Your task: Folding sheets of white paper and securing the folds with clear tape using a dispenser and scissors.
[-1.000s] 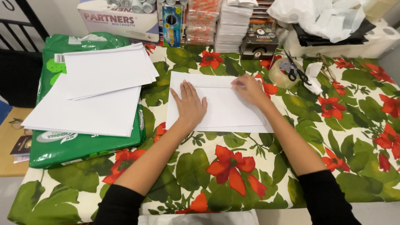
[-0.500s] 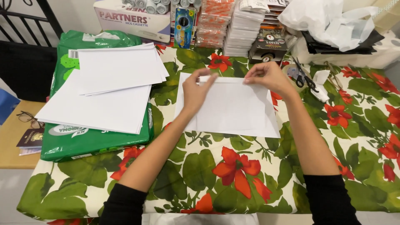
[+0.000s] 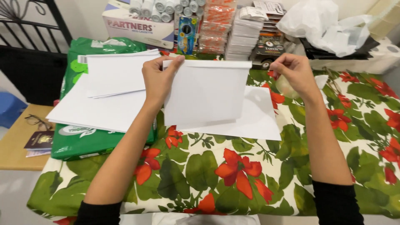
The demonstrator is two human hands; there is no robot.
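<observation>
My left hand (image 3: 160, 77) pinches the top left corner of a white sheet of paper (image 3: 204, 93) and holds it upright above the flowered tablecloth (image 3: 233, 166). The sheet's top edge is folded over. My right hand (image 3: 293, 73) hovers just right of the sheet's top right corner, fingers curled together, with a small gap to the paper. Under the raised sheet, another white sheet (image 3: 260, 121) lies flat on the cloth.
Loose white sheets (image 3: 104, 96) lie stacked on green packages (image 3: 83, 141) at the left. A cardboard box (image 3: 137, 25), rolls, stacked packets (image 3: 243, 37) and a white plastic bag (image 3: 321, 23) line the back. Glasses (image 3: 37, 121) and a dark booklet rest on a low wooden table at the left.
The sheet that lay flat under both hands has been folded at its far edge and lifted upright by my left hand. My right hand has moved off to the right.
</observation>
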